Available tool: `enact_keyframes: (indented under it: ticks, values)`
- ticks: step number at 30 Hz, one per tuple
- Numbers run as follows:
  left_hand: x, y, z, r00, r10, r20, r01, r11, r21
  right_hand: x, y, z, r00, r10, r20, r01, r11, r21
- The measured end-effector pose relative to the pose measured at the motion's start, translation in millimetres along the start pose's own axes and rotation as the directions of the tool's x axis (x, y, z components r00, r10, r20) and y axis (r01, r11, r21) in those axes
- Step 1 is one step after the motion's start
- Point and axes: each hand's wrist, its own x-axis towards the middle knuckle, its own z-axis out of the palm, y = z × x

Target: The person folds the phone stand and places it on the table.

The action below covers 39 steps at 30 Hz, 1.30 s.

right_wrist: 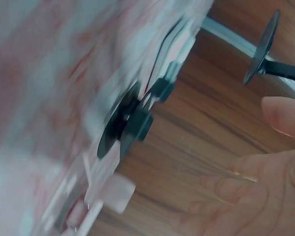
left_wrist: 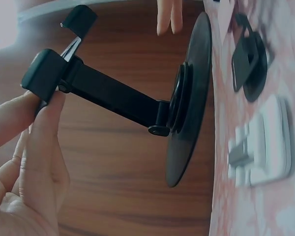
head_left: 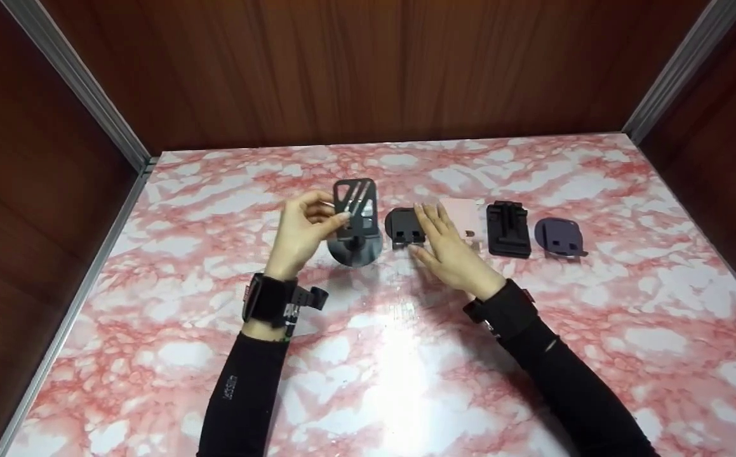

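Observation:
My left hand (head_left: 298, 231) pinches a black phone stand (head_left: 356, 216) by its cradle between thumb and fingers. The left wrist view shows its arm (left_wrist: 115, 98) unfolded and its round base (left_wrist: 187, 142) raised off the table. With straight fingers, my right hand (head_left: 453, 254) hovers over the row, overlapping a folded dark phone stand (head_left: 406, 225) and a pink phone stand (head_left: 463, 216) in the head view. The right wrist view has the right hand's fingers (right_wrist: 236, 189) spread and nothing between them. A white phone stand (left_wrist: 268, 147) lies below the held one.
Further right in the row lie a black rectangular phone stand (head_left: 508, 228) and a purple folded one (head_left: 559, 237). The table (head_left: 215, 393) has a red and white marbled top. Brown wood-grain panels (head_left: 368, 70) with metal posts (head_left: 82, 82) enclose its back and sides.

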Motion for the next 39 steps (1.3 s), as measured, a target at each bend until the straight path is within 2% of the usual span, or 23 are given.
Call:
enact_keyframes:
  ticks: [7,9,10,12,14,16,18,21,26,29,32,36,39]
  values:
    - [-8.3,5.1,14.8,0.998,0.018,0.066,-0.016,0.999,-0.033,-1.5,-3.4,-2.1,0.998,-0.002,0.071,-0.012,0.979,0.202]
    - [-10.0,6.1,18.1,0.997,0.026,0.078,-0.023,0.999,-0.036,-1.2,-3.7,-2.3,0.996,-0.017,0.082,-0.007,0.959,0.285]
    - [-10.8,6.6,19.4,0.996,0.032,0.083,-0.029,0.999,-0.037,-0.7,-4.1,-2.4,0.995,-0.030,0.091,-0.004,0.937,0.349]
    - [-12.6,7.4,21.7,0.995,0.043,0.092,-0.039,0.998,-0.042,0.6,-4.6,-2.0,0.992,-0.047,0.120,-0.019,0.867,0.498]
    - [-14.2,7.6,24.0,0.993,0.057,0.103,-0.052,0.997,-0.050,1.7,-4.2,-1.5,0.987,-0.051,0.155,-0.062,0.762,0.644]
    - [-15.8,7.7,26.3,0.991,0.064,0.117,-0.057,0.996,-0.066,2.5,-3.1,-0.7,0.978,-0.045,0.204,-0.128,0.642,0.756]
    - [-17.0,7.8,28.6,0.989,0.068,0.130,-0.059,0.996,-0.074,2.6,-1.4,-0.3,0.970,-0.032,0.242,-0.183,0.563,0.806]
    - [-18.2,8.5,31.8,0.987,0.070,0.142,-0.059,0.995,-0.082,3.1,0.8,0.8,0.962,-0.017,0.272,-0.230,0.486,0.843]
    - [-18.1,8.4,34.7,0.984,0.090,0.151,-0.079,0.994,-0.081,3.5,2.2,1.9,0.960,0.005,0.279,-0.258,0.396,0.881]
    - [-17.6,7.2,35.4,0.983,0.100,0.153,-0.090,0.993,-0.071,3.9,2.3,2.0,0.957,0.018,0.290,-0.277,0.357,0.892]
    - [-17.5,6.8,35.7,0.984,0.092,0.151,-0.083,0.995,-0.062,4.0,1.9,1.3,0.953,0.034,0.301,-0.295,0.331,0.896]
    - [-16.9,5.5,36.6,0.988,0.076,0.134,-0.073,0.997,-0.028,4.0,1.2,-0.4,0.950,0.054,0.307,-0.308,0.309,0.900]
    - [-15.3,3.0,37.9,0.989,0.093,0.116,-0.095,0.995,0.008,4.2,1.0,-1.6,0.951,0.081,0.299,-0.309,0.311,0.899]
